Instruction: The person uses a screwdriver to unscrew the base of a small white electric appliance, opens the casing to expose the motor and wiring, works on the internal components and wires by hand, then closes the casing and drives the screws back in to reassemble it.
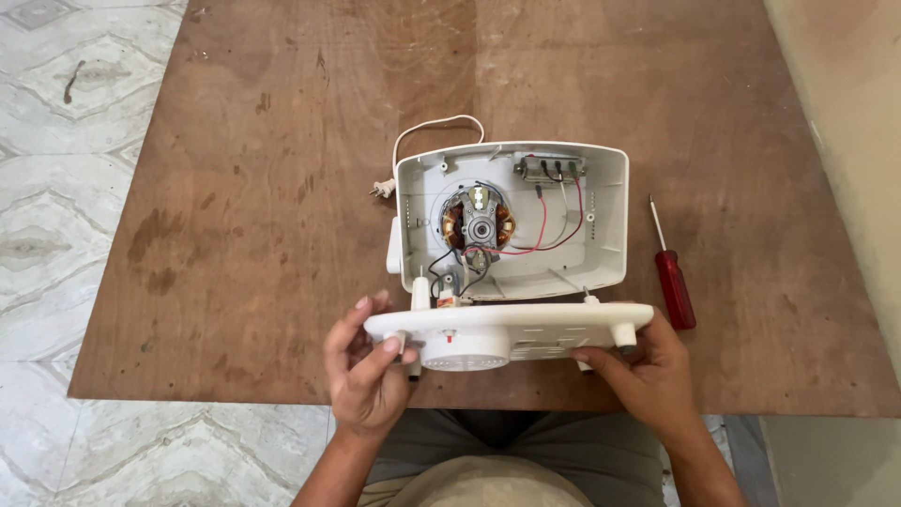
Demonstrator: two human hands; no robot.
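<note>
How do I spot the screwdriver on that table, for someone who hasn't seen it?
Start at the brown wooden table and find the open white appliance housing at its middle. Just right of that housing, apart from it, lies the screwdriver. It is the only loose tool there, with a translucent red handle and thin metal shaft.

packages: none | labels: none | signs: none | screens: none

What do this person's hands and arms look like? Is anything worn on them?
Both are bare: the left hand and right hand wear no gloves, rings or watch that I can see, and the forearms show no sleeves. Fingernails are short. Grey trousers show below.
</note>
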